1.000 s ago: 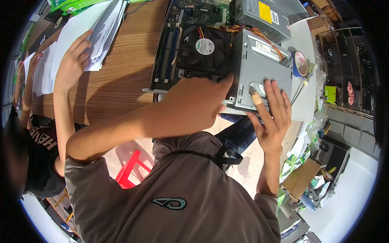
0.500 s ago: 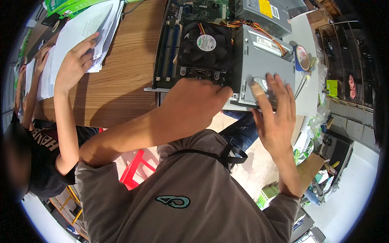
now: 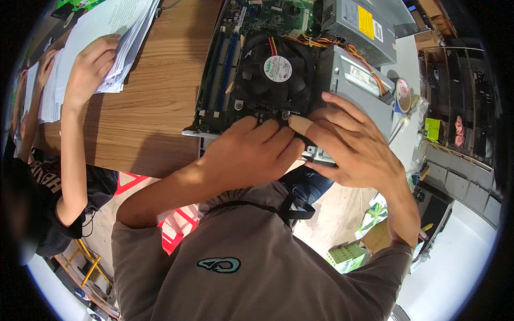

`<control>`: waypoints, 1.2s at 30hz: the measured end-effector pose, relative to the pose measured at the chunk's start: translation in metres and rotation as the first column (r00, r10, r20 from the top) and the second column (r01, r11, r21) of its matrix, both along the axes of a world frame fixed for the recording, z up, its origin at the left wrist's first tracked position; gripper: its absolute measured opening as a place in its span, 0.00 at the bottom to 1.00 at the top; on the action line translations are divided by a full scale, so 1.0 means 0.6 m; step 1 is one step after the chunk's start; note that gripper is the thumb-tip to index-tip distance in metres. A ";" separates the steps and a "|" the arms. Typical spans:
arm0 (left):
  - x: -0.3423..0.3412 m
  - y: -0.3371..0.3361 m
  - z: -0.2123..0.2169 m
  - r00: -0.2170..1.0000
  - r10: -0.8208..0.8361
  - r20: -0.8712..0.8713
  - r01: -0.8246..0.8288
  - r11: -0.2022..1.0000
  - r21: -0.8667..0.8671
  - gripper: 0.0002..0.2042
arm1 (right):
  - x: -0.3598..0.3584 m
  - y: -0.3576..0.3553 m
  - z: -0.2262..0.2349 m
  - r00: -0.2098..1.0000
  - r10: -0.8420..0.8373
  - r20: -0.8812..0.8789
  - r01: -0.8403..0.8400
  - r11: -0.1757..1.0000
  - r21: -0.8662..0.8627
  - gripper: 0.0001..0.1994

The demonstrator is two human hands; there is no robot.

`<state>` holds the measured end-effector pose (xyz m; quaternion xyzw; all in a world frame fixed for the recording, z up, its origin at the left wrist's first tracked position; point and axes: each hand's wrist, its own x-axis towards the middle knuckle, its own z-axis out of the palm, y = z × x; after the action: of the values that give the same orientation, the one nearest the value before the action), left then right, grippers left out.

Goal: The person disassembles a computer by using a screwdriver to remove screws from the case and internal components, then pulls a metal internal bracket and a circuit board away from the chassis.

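At the near edge of the wooden bench (image 3: 150,96), an opened computer chassis (image 3: 241,115) with a black cooling fan (image 3: 276,69) is overhung past the edge. The left hand (image 3: 249,155) is laid curled on its near rim, while the right hand (image 3: 350,142) is wrapped around the near end of the grey drive unit (image 3: 356,85) beside the fan. At the bench's left edge, a stack of papers (image 3: 115,32) is pressed by another person's hand (image 3: 88,72).

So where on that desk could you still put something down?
The bare wooden table between the stack of papers and the open computer is free. It is crowded at the computer's near edge, where the left hand and right hand meet.
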<state>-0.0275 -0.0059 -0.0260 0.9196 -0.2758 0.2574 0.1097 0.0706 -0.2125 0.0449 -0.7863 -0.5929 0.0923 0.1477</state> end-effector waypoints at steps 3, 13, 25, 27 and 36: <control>-0.004 0.005 -0.001 0.999 0.023 -0.036 -0.024 1.000 -0.008 0.07 | 0.006 -0.018 0.030 0.997 -0.015 -0.080 0.019 0.999 0.049 0.37; 0.003 0.014 -0.007 1.000 -0.007 0.008 0.007 1.000 -0.008 0.07 | 0.006 -0.029 0.006 0.986 -0.049 -0.158 0.058 0.997 0.058 0.28; 0.000 0.011 -0.015 0.999 0.014 0.036 -0.013 1.000 -0.012 0.06 | -0.001 -0.015 -0.024 0.988 -0.136 -0.079 0.136 0.991 -0.007 0.29; 0.000 0.012 -0.015 1.000 0.015 0.022 -0.015 1.000 -0.003 0.06 | 0.002 -0.021 -0.017 0.986 -0.137 -0.092 0.133 0.990 -0.045 0.29; -0.001 0.010 -0.019 0.998 0.019 0.056 -0.018 1.000 -0.008 0.06 | -0.006 -0.003 -0.030 0.983 -0.156 -0.096 0.157 0.988 -0.002 0.27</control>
<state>-0.0280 -0.0001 -0.0373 0.9141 -0.2694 0.2851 0.1028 0.0669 -0.2142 0.0267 -0.8246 -0.5218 0.1163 0.1851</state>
